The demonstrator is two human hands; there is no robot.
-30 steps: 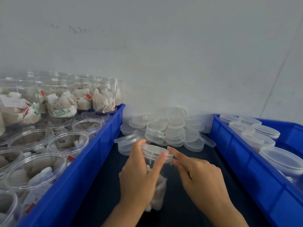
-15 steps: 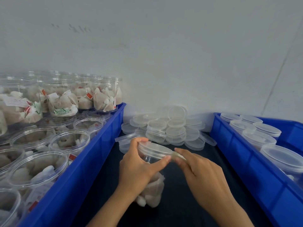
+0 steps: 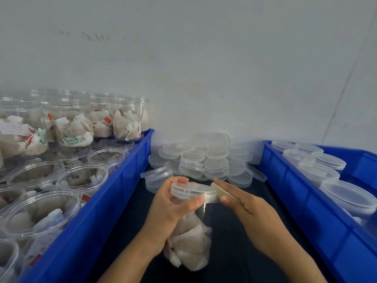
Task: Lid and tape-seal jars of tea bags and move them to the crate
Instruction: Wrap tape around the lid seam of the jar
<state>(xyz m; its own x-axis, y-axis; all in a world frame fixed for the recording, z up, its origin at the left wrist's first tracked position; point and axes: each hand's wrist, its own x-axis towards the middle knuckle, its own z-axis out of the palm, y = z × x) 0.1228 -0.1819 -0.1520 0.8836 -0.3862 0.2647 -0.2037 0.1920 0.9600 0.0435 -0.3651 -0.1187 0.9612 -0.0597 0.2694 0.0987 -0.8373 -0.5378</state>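
Observation:
A clear plastic jar (image 3: pixel 190 242) with tea bags in its lower part is held tilted above the dark table between the two crates. A clear screw lid (image 3: pixel 193 189) sits on its mouth. My left hand (image 3: pixel 167 215) grips the jar just under the lid, thumb across the front and fingertips over the lid's far rim. My right hand (image 3: pixel 253 209) pinches a short yellowish strip of tape (image 3: pixel 219 190) between thumb and straight fingers, right at the lid's right edge.
A blue crate (image 3: pixel 114 199) on the left holds several open jars of tea bags (image 3: pixel 81 177), stacked higher at the back. A blue crate (image 3: pixel 299 201) on the right holds several lidded jars (image 3: pixel 350 198). A heap of loose clear lids (image 3: pixel 212 160) lies against the wall.
My left hand has raised the jar and tipped its lid towards me. My right hand has drawn back to the right, and the tape strip now shows at the lid's edge.

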